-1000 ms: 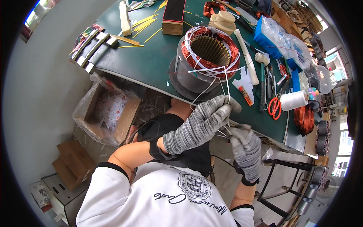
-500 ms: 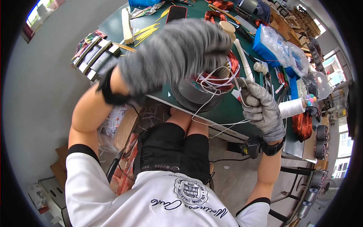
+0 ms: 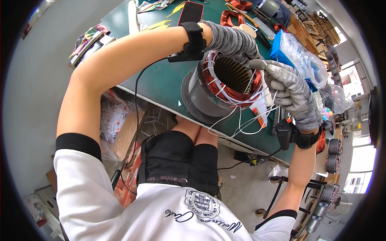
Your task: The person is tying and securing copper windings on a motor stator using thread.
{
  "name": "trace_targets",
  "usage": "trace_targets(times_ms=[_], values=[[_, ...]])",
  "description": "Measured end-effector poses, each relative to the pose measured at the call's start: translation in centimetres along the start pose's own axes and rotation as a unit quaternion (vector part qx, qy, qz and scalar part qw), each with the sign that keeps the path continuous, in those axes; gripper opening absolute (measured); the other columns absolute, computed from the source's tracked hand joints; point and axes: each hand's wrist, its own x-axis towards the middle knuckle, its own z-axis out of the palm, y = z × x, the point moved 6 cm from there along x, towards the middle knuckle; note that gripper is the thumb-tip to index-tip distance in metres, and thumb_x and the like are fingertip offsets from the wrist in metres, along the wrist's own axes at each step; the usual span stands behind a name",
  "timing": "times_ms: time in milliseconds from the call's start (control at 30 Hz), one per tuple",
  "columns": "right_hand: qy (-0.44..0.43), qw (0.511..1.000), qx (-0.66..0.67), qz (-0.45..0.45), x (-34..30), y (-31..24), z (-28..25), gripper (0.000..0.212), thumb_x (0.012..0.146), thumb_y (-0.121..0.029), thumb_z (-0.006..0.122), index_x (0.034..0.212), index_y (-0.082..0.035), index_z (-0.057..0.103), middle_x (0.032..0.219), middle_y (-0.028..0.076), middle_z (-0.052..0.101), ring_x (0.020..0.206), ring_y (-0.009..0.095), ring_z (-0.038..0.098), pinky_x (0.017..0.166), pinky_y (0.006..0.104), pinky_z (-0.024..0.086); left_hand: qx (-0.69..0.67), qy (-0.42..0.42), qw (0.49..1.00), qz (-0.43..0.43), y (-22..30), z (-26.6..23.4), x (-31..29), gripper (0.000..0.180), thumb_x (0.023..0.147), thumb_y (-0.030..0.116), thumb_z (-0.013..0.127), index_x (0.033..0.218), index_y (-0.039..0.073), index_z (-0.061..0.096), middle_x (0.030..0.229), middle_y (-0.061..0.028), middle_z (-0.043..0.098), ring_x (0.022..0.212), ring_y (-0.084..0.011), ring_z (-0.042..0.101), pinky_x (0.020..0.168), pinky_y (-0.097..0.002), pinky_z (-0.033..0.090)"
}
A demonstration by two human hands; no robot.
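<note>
A motor stator (image 3: 197, 96) in a grey housing stands on the bench, its open bore facing up. Around its upper rim runs a ring of copper windings (image 3: 210, 76), bound with white cord. My right hand (image 3: 287, 86), in a grey glove, is beside the ring, thumb and forefinger pinched on the white cord (image 3: 241, 129). Loose loops of that cord hang in front of the stator. My left hand (image 3: 233, 42), also gloved, arches over the far side of the ring, close to my right fingertips. Its fingers point down and their tips are partly hidden.
A phone (image 3: 190, 14) lies at the back of the green bench (image 3: 157, 80). Copper coils (image 3: 232, 18) are behind my left hand. A blue bin (image 3: 278, 46) with plastic bags stands at the right. A black cable (image 3: 138, 86) trails from my left wrist.
My left hand has swung right and away, uncovering the stator's bore. My right hand has risen toward the ring's far right side, and the cord loops have shifted with it.
</note>
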Motion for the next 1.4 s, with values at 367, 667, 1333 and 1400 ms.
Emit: trace_targets(times_ms=[367,667,1333,1400], values=[[0.106,0.947,-0.002,-0.304,-2.9,3.8,-0.7,0.027,0.091,-0.029,0.052,0.093,-0.003,0.06,0.066,-0.003,0.046,0.049,0.002,0.033,0.044,0.0176,0.029,-0.081,-0.018,0.995,0.057,-0.2,0.5,0.5,0.033,0.083,0.026,0.062,0.114,0.016,0.061,0.101,-0.0066,0.065,0.093,-0.0198,0.06,0.085,-0.0304,0.044],[-0.021,0.842,0.43,-0.325,0.5,10.7,4.1,0.024,0.094,-0.029,0.044,0.087,-0.008,0.053,0.056,0.001,0.039,0.041,0.004,0.028,0.033,0.0172,0.028,-0.001,0.021,0.999,0.045,-0.1,0.4,0.6,0.03,0.082,0.024,0.063,0.111,0.016,0.063,0.099,-0.0077,0.065,0.092,-0.0231,0.06,0.087,-0.0317,0.044],[0.106,0.951,0.064,-0.283,-2.8,3.8,3.1,0.025,0.093,-0.03,0.049,0.094,-0.007,0.055,0.07,0.001,0.056,0.042,-0.002,0.03,0.036,0.0128,0.023,0.134,0.35,0.901,-0.218,12.2,4.0,-9.4,0.026,0.07,0.009,0.061,0.095,0.005,0.055,0.077,-0.0122,0.057,0.071,-0.0313,0.055,0.063,-0.0396,0.043],[0.11,0.953,0.056,-0.276,-2.5,3.0,2.8,0.025,0.093,-0.03,0.048,0.095,-0.006,0.055,0.07,0.001,0.056,0.042,-0.002,0.029,0.036,0.0128,0.023,0.106,0.358,0.901,-0.219,11.4,4.0,-9.1,0.02,0.072,0.008,0.061,0.092,0.005,0.057,0.073,-0.0134,0.057,0.069,-0.0327,0.055,0.062,-0.0396,0.044]])
